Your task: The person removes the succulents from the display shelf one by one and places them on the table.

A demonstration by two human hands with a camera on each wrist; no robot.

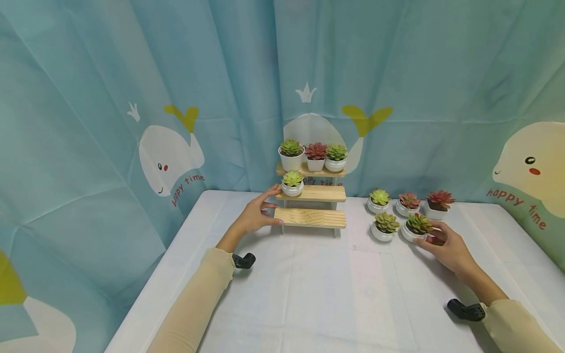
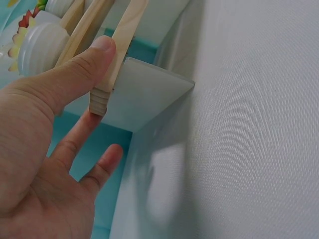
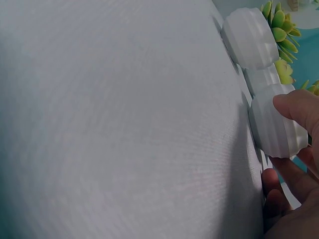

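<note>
A three-tier wooden plant stand (image 1: 310, 217) stands on the table. My left hand (image 1: 257, 212) holds its left end, the thumb on the front edge of the lowest board (image 2: 124, 37) and a fingertip touching the board's end. On the middle board sits a light-green succulent in a white pot (image 1: 293, 184). At the right, my right hand (image 1: 450, 247) grips a white round pot (image 3: 277, 122) holding a green, reddish-tipped succulent (image 1: 419, 223), thumb on one side and fingers on the other. The pot stands at or just above the table; which, I cannot tell.
On the top board stand three potted succulents, a red one (image 1: 316, 152) in the middle. Near the right hand are a yellow-green succulent (image 1: 379, 197), two red ones (image 1: 439, 198) and a brownish-green one (image 1: 386, 223). A blue curtain (image 1: 247, 73) hangs behind the white table (image 1: 318, 294).
</note>
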